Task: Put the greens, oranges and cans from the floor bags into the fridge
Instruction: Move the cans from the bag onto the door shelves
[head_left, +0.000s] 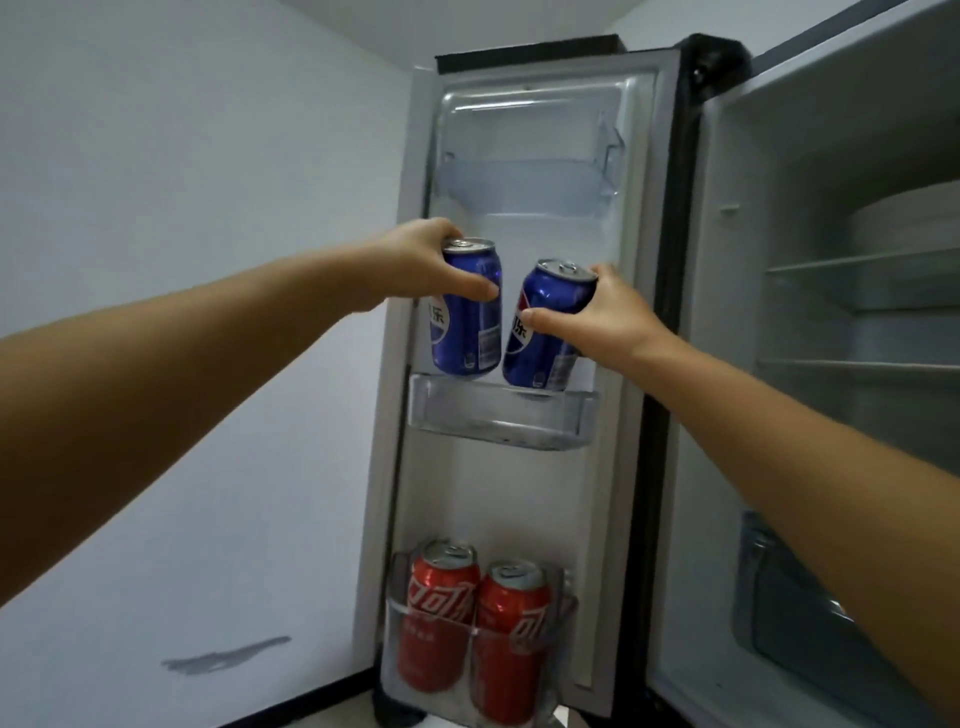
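A: Head view, hands?
B: Left hand (415, 260) wrapped round a blue can (467, 312), right hand (597, 317) gripping another blue can (545, 327), tilted. Both cans just above the middle door shelf (498, 421).
A: Other cans?
B: Two red cans (441, 618) upright in the bottom door shelf (483, 634). Fridge door (519, 493) open, top shelf (519, 187) bare.

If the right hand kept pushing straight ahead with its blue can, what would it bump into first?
Most likely the inner wall of the open fridge door, just behind the can held by the right hand. The can's base sits at the middle door shelf. Depth is hard to judge.
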